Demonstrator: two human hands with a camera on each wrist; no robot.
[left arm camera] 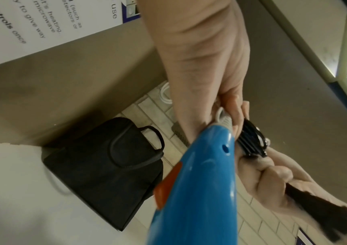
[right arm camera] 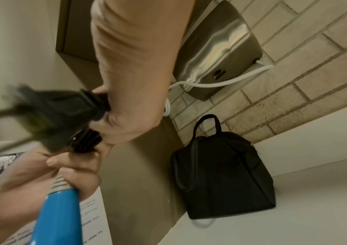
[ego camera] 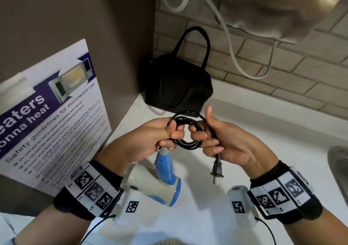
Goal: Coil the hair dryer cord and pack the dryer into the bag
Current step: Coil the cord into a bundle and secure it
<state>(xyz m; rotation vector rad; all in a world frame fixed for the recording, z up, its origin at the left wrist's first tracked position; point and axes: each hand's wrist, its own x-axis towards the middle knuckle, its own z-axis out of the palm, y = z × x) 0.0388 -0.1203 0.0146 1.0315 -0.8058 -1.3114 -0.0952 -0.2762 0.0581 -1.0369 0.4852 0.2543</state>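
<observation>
Black cord (ego camera: pixel 188 131) coiled mid-frame, left hand (ego camera: pixel 150 141) grip pinching coil's left side with blue-white dryer (ego camera: pixel 162 180) hanging below, right hand (ego camera: pixel 226 141) grip curled on coil's right, plug (ego camera: pixel 217 169) dangling, black bag (ego camera: pixel 177 86) on bench (ego camera: pixel 263 135) behind.

A microwave safety poster (ego camera: pixel 50 101) leans against the brown panel on the left; a steel hand dryer (right arm camera: pixel 216 54) hangs on the brick-tile wall (ego camera: pixel 282 71); its white cable (ego camera: pixel 231 43) loops below; a sink rim (ego camera: pixel 339 162) sits at right.
</observation>
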